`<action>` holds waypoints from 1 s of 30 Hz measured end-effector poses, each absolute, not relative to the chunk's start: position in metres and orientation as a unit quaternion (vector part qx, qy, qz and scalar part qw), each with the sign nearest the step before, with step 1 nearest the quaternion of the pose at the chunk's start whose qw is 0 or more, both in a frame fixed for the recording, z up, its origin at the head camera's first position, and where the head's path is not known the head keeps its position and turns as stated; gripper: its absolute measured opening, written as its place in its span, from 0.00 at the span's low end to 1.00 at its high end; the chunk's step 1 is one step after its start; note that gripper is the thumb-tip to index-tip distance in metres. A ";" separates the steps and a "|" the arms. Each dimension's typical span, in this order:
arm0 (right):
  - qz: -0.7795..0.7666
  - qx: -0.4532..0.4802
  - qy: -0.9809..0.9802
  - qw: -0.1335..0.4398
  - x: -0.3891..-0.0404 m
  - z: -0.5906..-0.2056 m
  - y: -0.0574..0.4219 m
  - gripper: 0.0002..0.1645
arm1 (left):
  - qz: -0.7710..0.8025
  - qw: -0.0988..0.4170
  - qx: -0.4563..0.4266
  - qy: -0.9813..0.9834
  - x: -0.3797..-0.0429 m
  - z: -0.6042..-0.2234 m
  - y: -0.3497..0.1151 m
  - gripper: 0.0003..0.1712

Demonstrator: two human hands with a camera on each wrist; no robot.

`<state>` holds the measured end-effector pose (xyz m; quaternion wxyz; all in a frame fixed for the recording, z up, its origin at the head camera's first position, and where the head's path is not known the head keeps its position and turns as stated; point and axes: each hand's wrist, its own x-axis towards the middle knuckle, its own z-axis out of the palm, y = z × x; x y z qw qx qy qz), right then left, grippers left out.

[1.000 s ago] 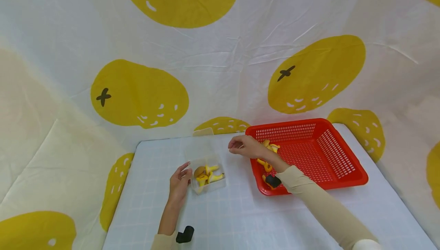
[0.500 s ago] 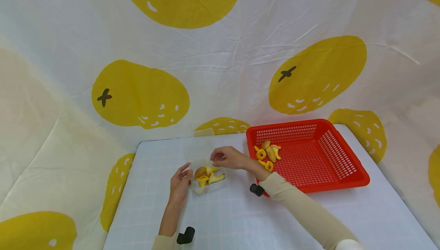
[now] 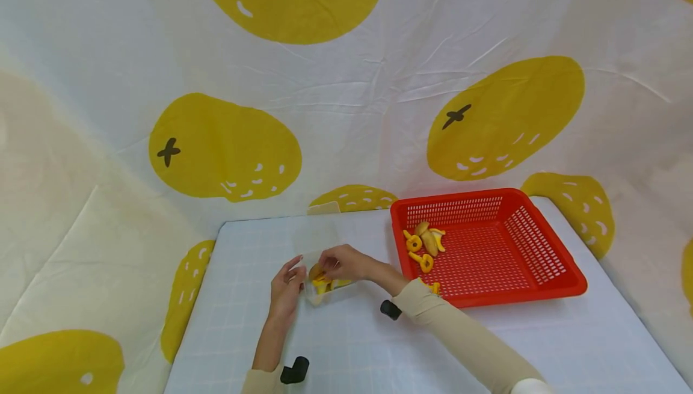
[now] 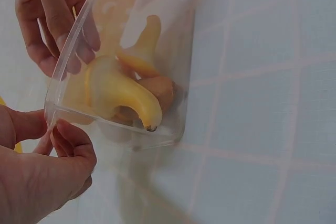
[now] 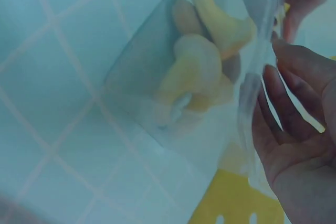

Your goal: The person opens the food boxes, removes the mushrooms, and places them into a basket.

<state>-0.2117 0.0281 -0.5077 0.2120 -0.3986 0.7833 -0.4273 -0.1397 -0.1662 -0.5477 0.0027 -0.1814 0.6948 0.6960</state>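
Observation:
A clear plastic box (image 3: 319,299) holding several yellow and brown toy mushrooms (image 4: 123,90) sits tilted on the table. At its near-left rim, my left hand (image 3: 287,289) pinches the box corner between thumb and fingers, as the left wrist view (image 4: 47,166) shows. My right hand (image 3: 346,261) reaches over the box, its fingers loosely bent and hanging inside the far side, right above the mushrooms. In the right wrist view the right hand (image 5: 302,129) lies at the box rim with gaps between its fingers, partly hiding the far end of the contents.
A red perforated basket (image 3: 541,289) stands at the right, with several yellow and brown toy mushrooms (image 3: 430,242) along its left side. A pale-blue checked cloth (image 3: 233,298) covers the table. Behind it hangs a white curtain (image 3: 346,81) printed with yellow fruit.
My right hand has moved left from beside the basket to over the box and lowered its fingers into it. The left hand has stayed at the box rim.

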 end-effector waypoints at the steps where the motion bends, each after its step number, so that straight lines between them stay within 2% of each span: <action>1: -0.428 -0.403 0.780 0.213 -0.211 -0.510 0.026 0.12 | 0.695 0.002 -0.180 0.696 -0.139 -0.547 -0.166 0.25; 11: -0.373 -0.418 0.805 0.198 -0.202 -0.521 0.014 0.16 | 0.707 -0.008 -0.173 0.685 -0.139 -0.548 -0.163 0.23; 21: -0.373 -0.396 0.818 0.184 -0.197 -0.514 0.021 0.16 | 0.696 0.003 -0.181 0.695 -0.138 -0.546 -0.163 0.25; 30: -0.416 -0.395 0.806 0.148 -0.197 -0.507 0.039 0.12 | 0.689 0.006 -0.189 0.699 -0.140 -0.549 -0.164 0.25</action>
